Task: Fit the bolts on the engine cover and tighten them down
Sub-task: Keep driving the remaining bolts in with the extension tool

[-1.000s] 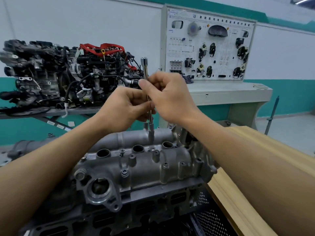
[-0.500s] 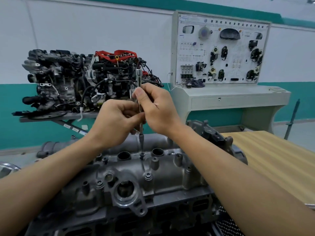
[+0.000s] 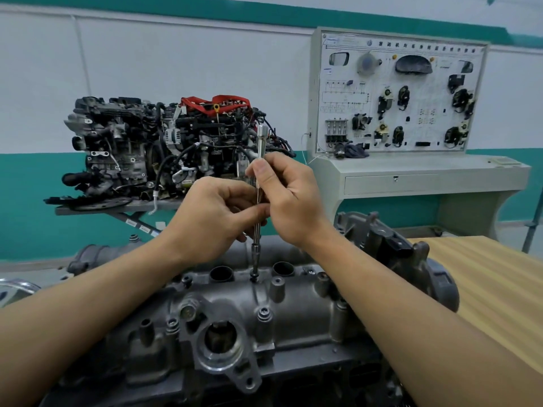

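Note:
A grey cast engine cover (image 3: 296,321) lies in front of me, with two round wells and several seated bolts (image 3: 263,314) along its top. A slim chrome extension bar (image 3: 260,142) stands upright, its lower tip on a bolt (image 3: 254,278) between the two wells. My right hand (image 3: 289,198) pinches the bar's upper shaft between thumb and fingers. My left hand (image 3: 214,218) pinches the shaft lower down, just above the socket end. The middle of the bar is hidden behind my fingers.
A wooden bench top (image 3: 496,292) runs along the right. Behind stands a full display engine (image 3: 164,148) on a stand and a grey training console with a wiring board (image 3: 402,98). A chrome rim (image 3: 14,287) shows at the left edge.
The view has shifted, so the cover and hands sit further right and lower in frame. Both hands have stayed on the bar, and its tip has stayed on the same bolt.

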`<state>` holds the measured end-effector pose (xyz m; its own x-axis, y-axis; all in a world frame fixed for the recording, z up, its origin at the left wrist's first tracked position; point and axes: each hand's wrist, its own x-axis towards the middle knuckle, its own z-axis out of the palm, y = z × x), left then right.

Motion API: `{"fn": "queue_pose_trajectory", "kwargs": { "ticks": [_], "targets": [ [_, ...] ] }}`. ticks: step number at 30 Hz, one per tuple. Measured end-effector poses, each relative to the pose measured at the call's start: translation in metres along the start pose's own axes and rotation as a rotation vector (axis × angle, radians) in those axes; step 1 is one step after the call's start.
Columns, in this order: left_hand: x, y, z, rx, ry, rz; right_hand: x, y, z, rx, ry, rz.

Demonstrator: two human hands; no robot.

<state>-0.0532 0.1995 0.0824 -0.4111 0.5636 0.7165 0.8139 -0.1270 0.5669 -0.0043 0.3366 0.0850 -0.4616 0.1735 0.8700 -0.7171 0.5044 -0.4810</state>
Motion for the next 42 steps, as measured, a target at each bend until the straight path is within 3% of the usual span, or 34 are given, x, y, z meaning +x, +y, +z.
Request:
{"fn": "queue_pose_trajectory", "kwargs": {
  "ticks": [5, 16, 20, 24, 31, 38, 42],
  "targets": [
    [-0.001, 0.000, -0.002, -0.019, -0.071, -0.018, -0.002, -0.004, -0.008, 0.158, -0.110, 0.069],
    [-0.005, 0.006, -0.008, 0.008, -0.093, -0.051, -0.002, -0.007, -0.015, 0.259, -0.103, 0.126],
    [-0.004, 0.002, -0.009, -0.015, -0.183, -0.106, -0.001, -0.009, -0.017, 0.408, -0.200, 0.233],
    [-0.005, 0.002, -0.009, -0.096, -0.221, -0.148, -0.003, -0.011, -0.017, 0.393, -0.247, 0.274],
    [-0.004, 0.006, -0.010, -0.028, -0.080, -0.071, -0.004, -0.014, -0.017, 0.351, -0.181, 0.260],
    [-0.004, 0.003, -0.012, -0.063, -0.203, -0.116, -0.002, -0.010, -0.019, 0.416, -0.263, 0.317],
    [-0.005, 0.002, -0.010, -0.057, -0.191, -0.104, -0.002, -0.007, -0.017, 0.384, -0.258, 0.341]
  ]
}}
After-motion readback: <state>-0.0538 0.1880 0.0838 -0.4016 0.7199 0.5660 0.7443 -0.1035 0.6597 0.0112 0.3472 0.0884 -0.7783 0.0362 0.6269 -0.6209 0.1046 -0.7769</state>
